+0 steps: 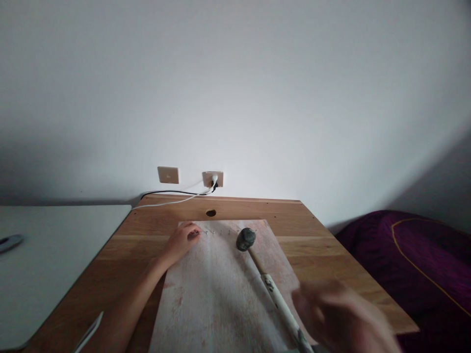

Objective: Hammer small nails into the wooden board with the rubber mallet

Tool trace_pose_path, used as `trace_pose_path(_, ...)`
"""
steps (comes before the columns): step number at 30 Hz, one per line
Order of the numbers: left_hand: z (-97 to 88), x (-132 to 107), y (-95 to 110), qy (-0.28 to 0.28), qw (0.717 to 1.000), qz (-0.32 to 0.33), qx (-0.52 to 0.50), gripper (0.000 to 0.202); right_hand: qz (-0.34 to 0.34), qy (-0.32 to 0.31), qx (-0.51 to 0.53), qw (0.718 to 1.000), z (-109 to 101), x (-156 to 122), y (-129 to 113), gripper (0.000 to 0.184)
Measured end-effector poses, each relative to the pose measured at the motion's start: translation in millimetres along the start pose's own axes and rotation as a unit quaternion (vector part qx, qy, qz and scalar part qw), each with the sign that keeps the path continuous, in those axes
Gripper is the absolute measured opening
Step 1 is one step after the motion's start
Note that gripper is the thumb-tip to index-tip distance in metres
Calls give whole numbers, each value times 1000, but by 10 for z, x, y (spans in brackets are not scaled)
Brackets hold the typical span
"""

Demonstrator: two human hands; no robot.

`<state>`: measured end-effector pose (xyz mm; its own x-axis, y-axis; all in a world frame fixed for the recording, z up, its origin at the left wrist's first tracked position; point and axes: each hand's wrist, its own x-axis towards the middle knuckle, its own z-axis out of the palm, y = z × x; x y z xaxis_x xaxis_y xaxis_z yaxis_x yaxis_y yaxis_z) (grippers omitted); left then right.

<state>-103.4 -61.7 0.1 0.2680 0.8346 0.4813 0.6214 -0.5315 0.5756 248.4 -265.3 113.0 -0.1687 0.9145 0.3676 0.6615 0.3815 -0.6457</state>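
Note:
A pale, reddish-stained wooden board [217, 294] lies on a wooden desk [316, 245]. A row of small nails [221, 232] stands along the board's far edge. My left hand [181, 242] rests at the left end of that row, fingers pinched on a nail. My right hand [338, 318], blurred by motion, is closed around the pale handle of a hammer [270, 287]. The hammer's dark head [245, 239] hovers over the nails near the right of the row.
A white table [55, 255] adjoins the desk on the left, with a dark object [10, 241] on it. Wall sockets [212, 178] with cables sit behind the desk. A purple cushion [415, 255] lies at the right. A cable hole [211, 213] is in the desk.

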Motion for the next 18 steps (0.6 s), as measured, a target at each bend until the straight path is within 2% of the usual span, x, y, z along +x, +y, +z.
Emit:
trace_pose_path(3, 36, -4, -50, 8, 1000, -1, -15, 10, 70, -35, -55, 995, 355, 172, 262, 35)
trace_pose_path(6, 62, -12, -88, 12, 999, -6, -36, 9, 46, -2, -128, 991, 683, 82, 720, 35)
trace_pose_path(9, 81, -22, -107, 14, 999, -19, -49, 14, 60, -6, -154, 986, 830, -81, 1023, 41)
trace_pose_path(11, 91, -27, -111, 11, 998, -25, -51, 18, 98, -21, -139, 985, 828, -94, 1018, 32)
trace_pose_path(14, 97, -30, -108, 1, 998, -32, -55, 22, 165, -61, -42, 983, 772, 32, 786, 24)
trace_pose_path(16, 93, -31, -100, -7, 998, -33, -61, 24, 231, -131, 75, 961, 769, 117, 598, 33)
trace_pose_path(18, 84, -30, -88, -5, 998, -27, -59, 28, 298, -163, 193, 921, 828, 143, 446, 45)
